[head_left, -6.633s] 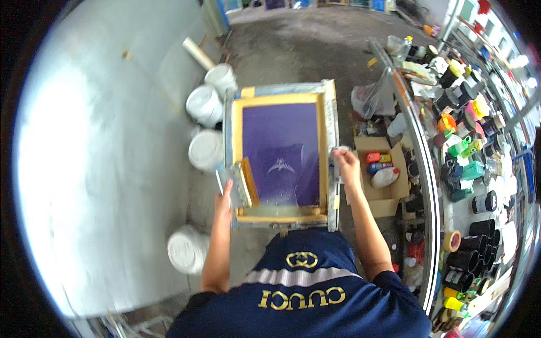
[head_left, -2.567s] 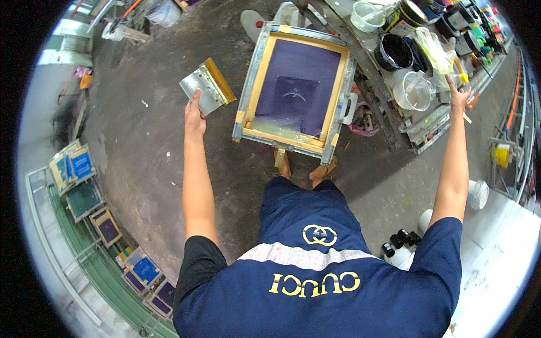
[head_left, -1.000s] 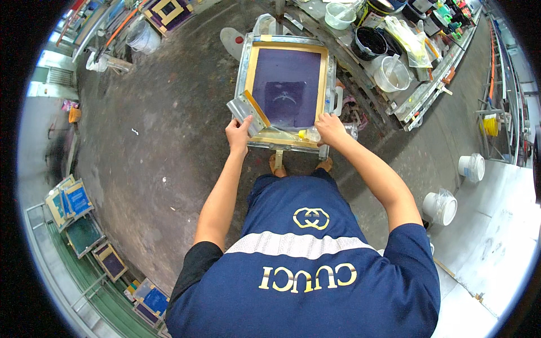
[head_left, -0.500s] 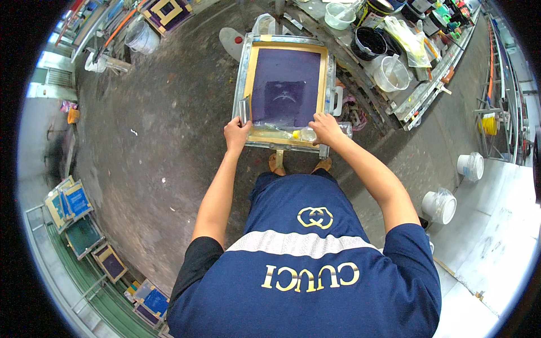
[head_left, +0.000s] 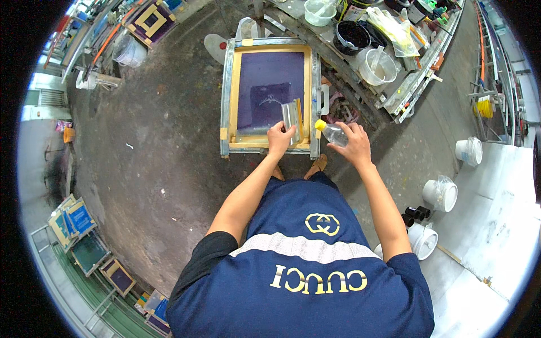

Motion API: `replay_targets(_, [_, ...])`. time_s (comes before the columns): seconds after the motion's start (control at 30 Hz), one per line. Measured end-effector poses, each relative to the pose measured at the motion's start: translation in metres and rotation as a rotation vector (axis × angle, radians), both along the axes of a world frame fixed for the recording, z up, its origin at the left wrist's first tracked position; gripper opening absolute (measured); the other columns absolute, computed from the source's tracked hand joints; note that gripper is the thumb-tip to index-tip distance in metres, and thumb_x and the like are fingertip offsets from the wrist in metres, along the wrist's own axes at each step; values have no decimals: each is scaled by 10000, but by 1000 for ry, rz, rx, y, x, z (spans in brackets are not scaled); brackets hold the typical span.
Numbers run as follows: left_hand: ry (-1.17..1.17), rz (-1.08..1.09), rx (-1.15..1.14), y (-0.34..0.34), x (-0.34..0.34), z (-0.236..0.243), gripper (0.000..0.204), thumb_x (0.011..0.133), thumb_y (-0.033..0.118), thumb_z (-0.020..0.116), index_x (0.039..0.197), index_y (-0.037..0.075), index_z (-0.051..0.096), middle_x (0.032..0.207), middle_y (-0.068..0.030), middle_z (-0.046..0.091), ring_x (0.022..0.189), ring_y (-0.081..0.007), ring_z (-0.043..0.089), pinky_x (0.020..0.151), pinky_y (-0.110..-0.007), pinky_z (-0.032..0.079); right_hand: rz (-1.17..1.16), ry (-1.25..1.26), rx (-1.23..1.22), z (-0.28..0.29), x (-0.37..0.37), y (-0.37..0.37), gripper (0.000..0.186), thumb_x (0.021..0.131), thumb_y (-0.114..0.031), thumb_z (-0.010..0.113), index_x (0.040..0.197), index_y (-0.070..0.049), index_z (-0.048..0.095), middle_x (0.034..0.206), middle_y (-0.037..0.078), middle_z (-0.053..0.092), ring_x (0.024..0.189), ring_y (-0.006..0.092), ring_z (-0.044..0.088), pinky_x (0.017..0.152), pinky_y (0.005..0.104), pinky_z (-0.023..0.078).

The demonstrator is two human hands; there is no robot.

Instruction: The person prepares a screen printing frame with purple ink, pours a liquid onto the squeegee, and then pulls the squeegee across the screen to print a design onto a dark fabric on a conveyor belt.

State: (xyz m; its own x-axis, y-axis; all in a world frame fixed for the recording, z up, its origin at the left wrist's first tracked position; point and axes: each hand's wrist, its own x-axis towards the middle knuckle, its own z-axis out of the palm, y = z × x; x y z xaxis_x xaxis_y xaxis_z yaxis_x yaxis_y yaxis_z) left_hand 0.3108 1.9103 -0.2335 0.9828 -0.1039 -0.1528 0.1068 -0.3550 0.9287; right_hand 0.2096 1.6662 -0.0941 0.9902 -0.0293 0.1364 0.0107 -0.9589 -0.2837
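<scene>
Head view: a flat squeegee of silver metal with an amber blade strip is gripped at its lower end by the left hand, the fingers being closed on the metal and the blade edge being turned to the right. A clear plastic bottle with a yellow cap is held by the right hand, the fingers being curled around its body; it is tilted, with the cap pointed up and left, just beside the right edge of the frame, and how full it is cannot be told. Beneath the squeegee, a rectangular silver metal frame is seen, within which a yellowish wooden inner frame is set around a purple mesh panel. The squeegee is placed over the lower right part of the panel; whether they touch cannot be made out. Farther out, on the cluttered worktop, pale matter and a stick are contained in a clear round plastic tub, dark contents are held in a round black tub, and a utensil is rested in a pale translucent bowl. Closed white plastic buckets are stood at right.
</scene>
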Motion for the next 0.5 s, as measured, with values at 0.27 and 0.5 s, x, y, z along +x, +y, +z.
replay_targets(0.27, [-63,150,273,112,35,16,292,872,275,798,843,-8,730,722,-134,732,641,-194,694,613,-390,508,-35,94,132,-7,-34,-9,738,709,-465,901,1348,-187,659,1097,101,629,1053,326,606,938,448,503])
replay_targets(0.5, [-57,161,242,104,19,5,253,855,261,788,888,14,740,746,-130,742,649,-231,708,631,-407,516,22,67,151,0,-10,-3,731,722,-469,892,1353,-187,656,1112,110,617,1070,332,607,929,466,506])
